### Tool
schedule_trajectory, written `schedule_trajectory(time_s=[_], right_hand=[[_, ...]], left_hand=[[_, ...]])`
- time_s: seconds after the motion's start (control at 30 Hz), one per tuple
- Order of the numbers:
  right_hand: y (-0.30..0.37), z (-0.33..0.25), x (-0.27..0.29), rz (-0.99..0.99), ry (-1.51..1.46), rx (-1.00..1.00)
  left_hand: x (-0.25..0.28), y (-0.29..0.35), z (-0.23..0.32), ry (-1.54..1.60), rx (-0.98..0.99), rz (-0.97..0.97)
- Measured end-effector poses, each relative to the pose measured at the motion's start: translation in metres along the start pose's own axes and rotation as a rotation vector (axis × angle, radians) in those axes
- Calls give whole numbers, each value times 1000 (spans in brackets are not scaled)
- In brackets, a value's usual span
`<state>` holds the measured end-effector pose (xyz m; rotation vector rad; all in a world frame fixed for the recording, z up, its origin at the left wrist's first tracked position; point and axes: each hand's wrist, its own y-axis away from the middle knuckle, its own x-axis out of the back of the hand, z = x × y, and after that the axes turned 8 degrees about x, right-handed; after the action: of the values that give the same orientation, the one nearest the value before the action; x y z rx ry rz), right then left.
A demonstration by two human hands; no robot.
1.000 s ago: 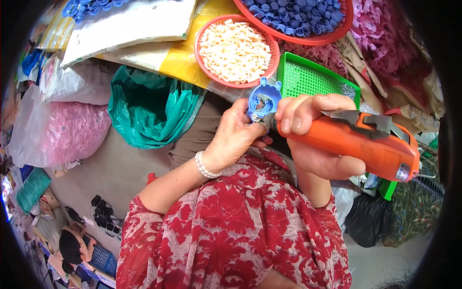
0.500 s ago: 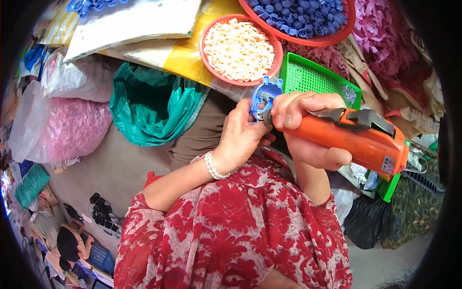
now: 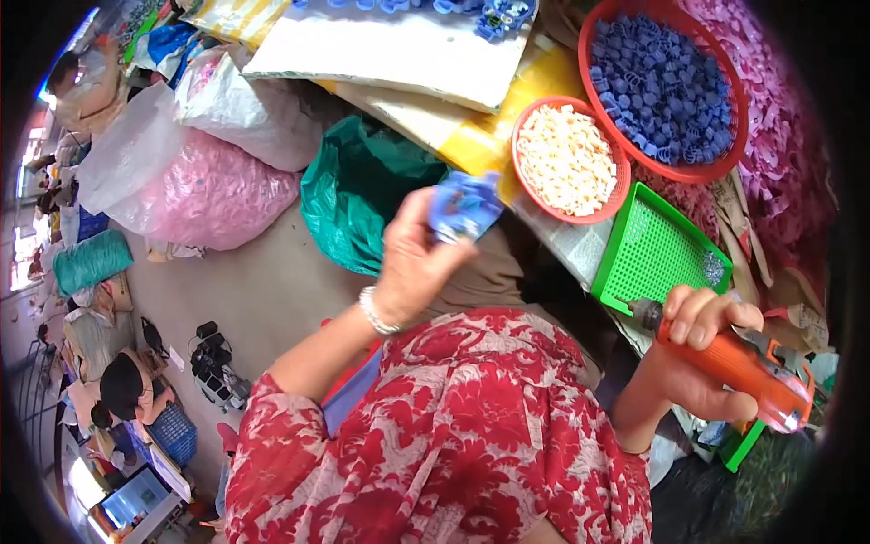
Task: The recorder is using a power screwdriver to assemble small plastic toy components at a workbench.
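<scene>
My left hand [image 3: 410,265] is closed on a blue plastic part [image 3: 464,208], somewhat blurred, in front of the mouth of a green plastic bag [image 3: 340,213]. On the right, my right hand [image 3: 678,376] grips an orange electric screwdriver [image 3: 723,364]. Its dark tip points left, by the near edge of a green perforated tray [image 3: 648,245] with small metal screws [image 3: 714,268] at one end. The tool and the blue part are well apart.
A red basket [image 3: 587,91] of blue plastic pieces and a smaller one [image 3: 625,186] of cream pieces stand beyond the tray. More blue parts [image 3: 503,18] lie on a white board [image 3: 399,59]. Pink pieces [image 3: 779,118] are heaped far right; a pink-filled bag [image 3: 222,186] sits left.
The screwdriver has come away from the blue part and moved right and down with my right hand. My left hand has carried the part left, toward the green bag. The view has shifted left.
</scene>
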<state>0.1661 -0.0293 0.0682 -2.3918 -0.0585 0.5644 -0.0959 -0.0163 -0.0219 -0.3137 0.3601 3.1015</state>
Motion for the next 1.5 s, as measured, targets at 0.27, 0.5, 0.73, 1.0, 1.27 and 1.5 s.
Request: schedule_trajectory(time_s=[0.27, 0.5, 0.73, 1.0, 1.27, 1.5], right_hand=[[6, 16, -3, 115, 34, -54], [6, 14, 3, 142, 91, -76], [15, 13, 8, 160, 142, -131], [22, 6, 19, 235, 190, -138], [29, 5, 29, 237, 167, -156], [30, 7, 28, 282, 146, -206]], left_hand=[[113, -36, -53, -1437, -266, 241], [70, -108, 52, -867, -524, 407], [27, -232, 145, -1074, -867, 446], [-1, -279, 173, -1523, -387, 450], [-2, -268, 168, -1447, -280, 453], [8, -246, 163, -1238, -700, 530]])
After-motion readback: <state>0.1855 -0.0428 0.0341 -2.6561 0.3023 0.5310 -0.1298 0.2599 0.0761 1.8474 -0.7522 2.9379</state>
